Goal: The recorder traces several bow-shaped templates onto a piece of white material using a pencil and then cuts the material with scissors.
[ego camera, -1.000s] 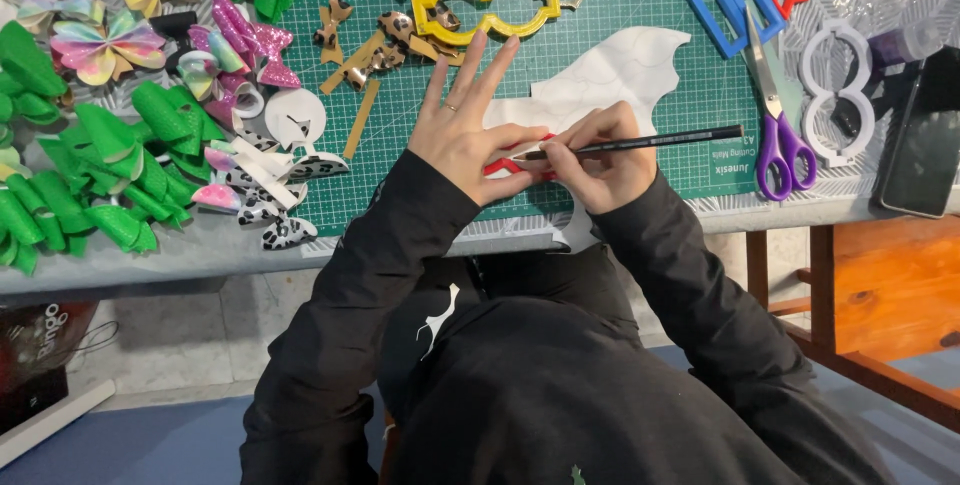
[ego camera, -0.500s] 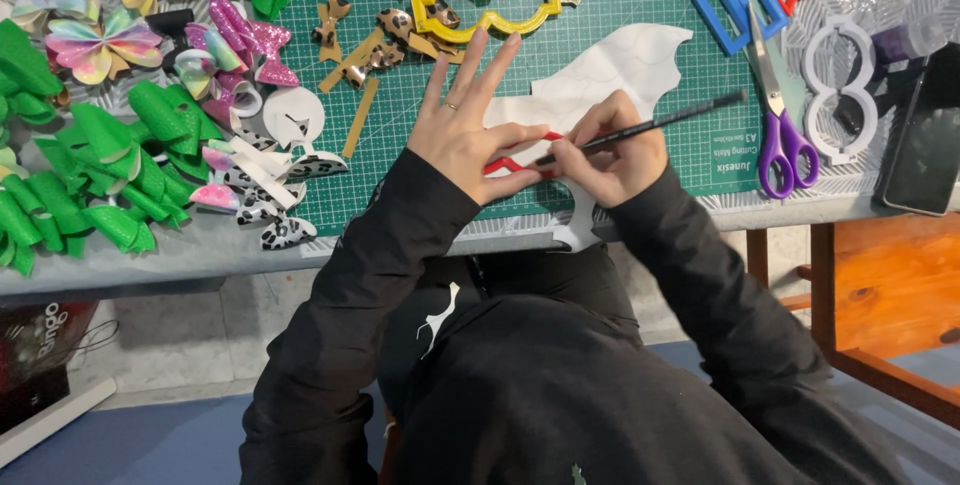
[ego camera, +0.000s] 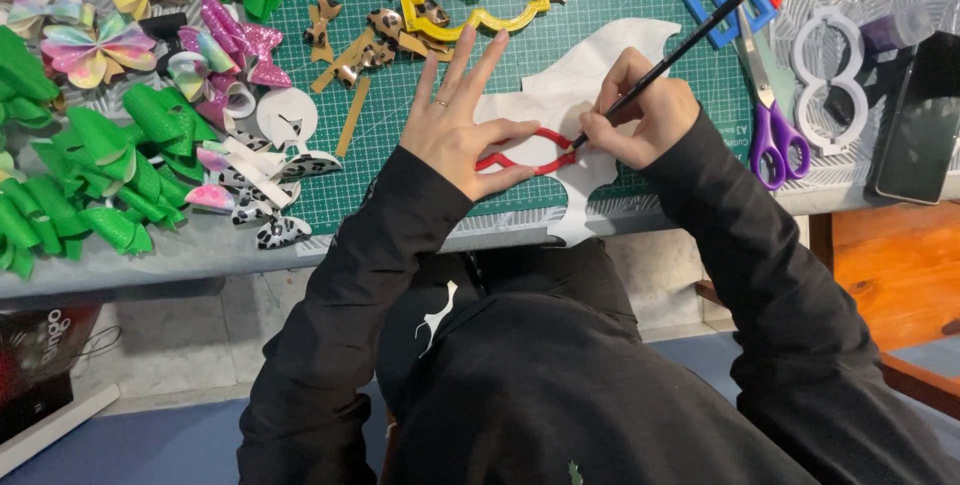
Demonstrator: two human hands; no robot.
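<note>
On the green cutting mat [ego camera: 600,65] lies a white sheet [ego camera: 560,95]. The left hand [ego camera: 462,130] presses a red template [ego camera: 530,157] flat on it, fingers spread, keeping it steady. The right hand [ego camera: 640,120] grips a black pencil [ego camera: 665,63], tip against the template's edge.

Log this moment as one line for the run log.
left hand pins red template | right hand traces with black pencil | white sheet
</note>
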